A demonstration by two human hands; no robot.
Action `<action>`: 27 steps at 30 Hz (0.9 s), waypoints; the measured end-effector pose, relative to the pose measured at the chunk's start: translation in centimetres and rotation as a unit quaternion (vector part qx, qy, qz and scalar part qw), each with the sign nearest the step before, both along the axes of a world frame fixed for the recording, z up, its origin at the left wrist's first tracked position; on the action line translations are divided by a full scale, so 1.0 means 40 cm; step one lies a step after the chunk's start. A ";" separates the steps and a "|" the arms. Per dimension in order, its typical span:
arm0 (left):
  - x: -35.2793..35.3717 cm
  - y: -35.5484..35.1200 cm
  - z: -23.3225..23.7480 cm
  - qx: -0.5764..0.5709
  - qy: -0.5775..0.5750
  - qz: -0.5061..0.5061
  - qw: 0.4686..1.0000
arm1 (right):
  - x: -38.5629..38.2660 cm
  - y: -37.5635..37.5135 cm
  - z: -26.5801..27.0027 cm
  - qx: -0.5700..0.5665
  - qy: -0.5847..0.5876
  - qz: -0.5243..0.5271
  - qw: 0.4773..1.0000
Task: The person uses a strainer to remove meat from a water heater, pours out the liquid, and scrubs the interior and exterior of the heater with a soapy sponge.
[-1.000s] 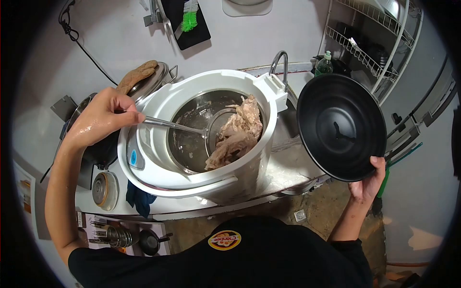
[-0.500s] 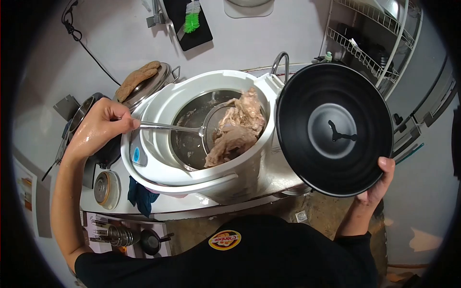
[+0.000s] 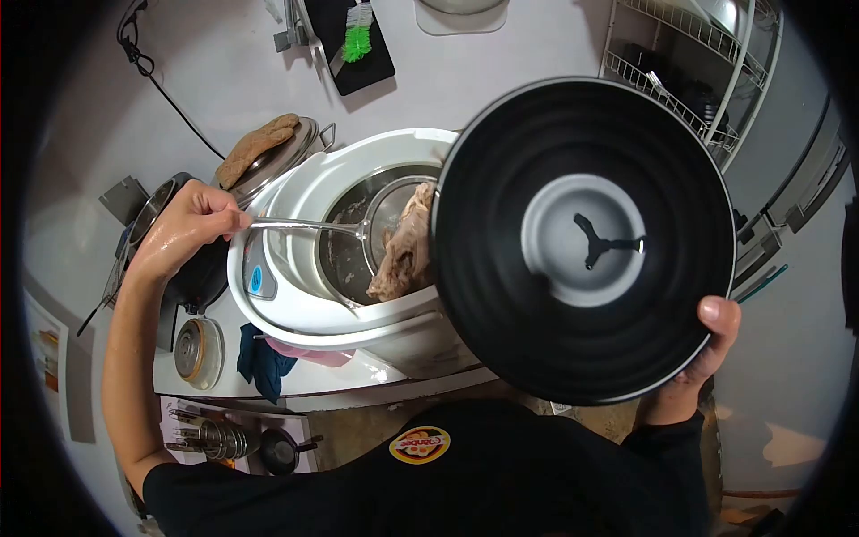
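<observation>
My left hand (image 3: 190, 228) is closed round the handle of a metal skimmer (image 3: 309, 225). Its round strainer end carries a chunk of cooked meat (image 3: 407, 251) over the open white electric pot (image 3: 268, 313). Cloudy liquid with small bits lies in the pot's metal inner vessel. My right hand (image 3: 711, 336) grips the edge of a black plate (image 3: 488, 268), thumb on the upper face. The plate is held up at the pot's right side and hides part of the meat and the pot's rim. A wet streak marks the plate's middle.
A brown oven mitt (image 3: 258, 148) lies on a metal lid behind the pot. On the counter at left are a glass lid (image 3: 199, 354) and a dark blue cloth (image 3: 264, 362). A wire rack (image 3: 680, 107) stands at the back right; pans hang below the counter.
The black plate has moved left and closer to the camera, now covering the pot's right rim. The meat on the skimmer has shifted slightly left and is partly hidden.
</observation>
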State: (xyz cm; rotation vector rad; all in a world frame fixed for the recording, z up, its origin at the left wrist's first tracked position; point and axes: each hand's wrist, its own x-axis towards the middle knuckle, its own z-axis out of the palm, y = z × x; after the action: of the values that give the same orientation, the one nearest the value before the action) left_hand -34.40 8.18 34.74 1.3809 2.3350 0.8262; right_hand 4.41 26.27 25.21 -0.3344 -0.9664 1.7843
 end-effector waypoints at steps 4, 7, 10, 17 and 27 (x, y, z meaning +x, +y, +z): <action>-0.009 -0.010 -0.015 0.029 -0.009 -0.011 0.999 | -0.032 0.039 0.026 0.019 0.089 0.139 0.986; -0.013 -0.017 -0.020 0.042 0.009 -0.015 0.999 | -0.056 0.081 0.045 0.039 0.153 0.234 0.959; 0.001 -0.021 -0.013 0.030 0.030 -0.012 0.999 | -0.068 0.112 0.069 0.033 0.177 0.191 0.965; 0.040 -0.011 -0.008 0.011 0.030 -0.004 0.999 | -0.037 0.153 0.054 0.047 0.207 0.091 0.973; -0.038 -0.034 -0.018 0.056 0.019 -0.057 0.997 | -0.015 0.188 0.028 0.051 0.132 0.063 0.988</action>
State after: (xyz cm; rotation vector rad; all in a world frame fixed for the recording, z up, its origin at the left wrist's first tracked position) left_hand -35.92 6.81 34.01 1.5728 2.2428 0.9164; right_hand 3.80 33.78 26.33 0.0296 -0.9019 1.8302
